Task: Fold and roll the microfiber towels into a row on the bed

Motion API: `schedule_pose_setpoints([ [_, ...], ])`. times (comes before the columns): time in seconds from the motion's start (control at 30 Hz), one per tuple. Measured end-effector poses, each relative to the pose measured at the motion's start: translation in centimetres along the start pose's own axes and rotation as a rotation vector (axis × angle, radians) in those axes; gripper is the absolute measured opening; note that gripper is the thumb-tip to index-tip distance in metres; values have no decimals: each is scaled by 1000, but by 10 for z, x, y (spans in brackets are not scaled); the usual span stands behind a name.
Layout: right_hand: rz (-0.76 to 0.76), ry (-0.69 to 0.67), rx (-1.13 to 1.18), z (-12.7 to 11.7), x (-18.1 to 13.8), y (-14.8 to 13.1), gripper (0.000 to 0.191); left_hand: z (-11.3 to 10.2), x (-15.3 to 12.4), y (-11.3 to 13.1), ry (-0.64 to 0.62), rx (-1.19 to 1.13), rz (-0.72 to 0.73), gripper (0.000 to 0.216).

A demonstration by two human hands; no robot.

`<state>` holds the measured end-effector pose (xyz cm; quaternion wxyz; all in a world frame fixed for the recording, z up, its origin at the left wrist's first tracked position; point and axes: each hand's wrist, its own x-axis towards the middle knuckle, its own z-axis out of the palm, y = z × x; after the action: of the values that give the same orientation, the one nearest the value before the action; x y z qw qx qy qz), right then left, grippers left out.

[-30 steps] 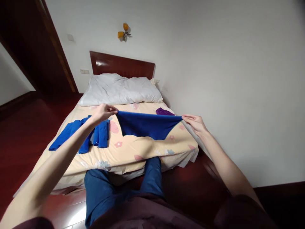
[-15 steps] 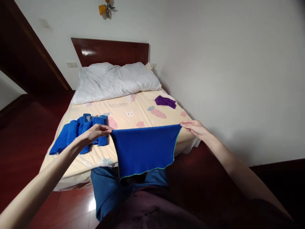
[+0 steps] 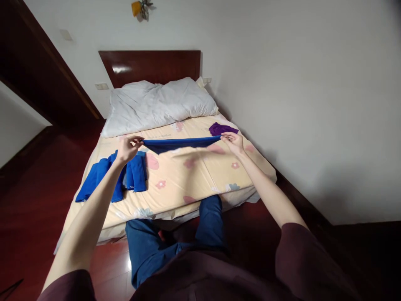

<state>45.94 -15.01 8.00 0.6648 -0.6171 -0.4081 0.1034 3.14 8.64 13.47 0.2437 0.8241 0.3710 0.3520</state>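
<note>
A blue cloth (image 3: 183, 144) is stretched between my two hands above the bed, its top edge taut and its lower part swung away from me. My left hand (image 3: 130, 148) pinches one upper corner; my right hand (image 3: 232, 142) pinches the other. Below and left of my left hand, several folded blue cloths (image 3: 137, 171) lie in a row on the bed, partly hidden by my forearm. Just beyond my right hand is a crumpled purple cloth (image 3: 221, 128) on the sheet.
The bed's patterned cream sheet (image 3: 191, 182) spreads in front of my legs. A white pillow or quilt (image 3: 159, 104) lies against the dark wooden headboard (image 3: 156, 65). A white wall (image 3: 307, 104) runs along the right, and dark red flooring (image 3: 34, 184) borders the left.
Both hands have moved up and away from me over the bed, carrying the blue cloth. It hung down before my legs earlier; now it is swung forward and looks like a narrow strip.
</note>
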Motion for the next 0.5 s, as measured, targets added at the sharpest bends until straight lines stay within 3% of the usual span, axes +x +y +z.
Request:
schedule_pose_setpoints([
  [0.1,28,-62,-47,3,-20,39,36,13,-27,-25,8,118,20,40],
  [0.2,143,-124,-72,14,-64,92,32,51,-72,-64,-68,193,-47,37],
  [0.33,463,-95,-104,38,-139,155,26,121,-150,-124,-263,216,-335,27],
  [0.4,540,-85,-117,48,-168,177,28,151,-183,-149,-338,155,-465,28],
  [0.5,577,-53,-122,57,-190,199,31,178,-210,-172,-238,41,-592,29],
])
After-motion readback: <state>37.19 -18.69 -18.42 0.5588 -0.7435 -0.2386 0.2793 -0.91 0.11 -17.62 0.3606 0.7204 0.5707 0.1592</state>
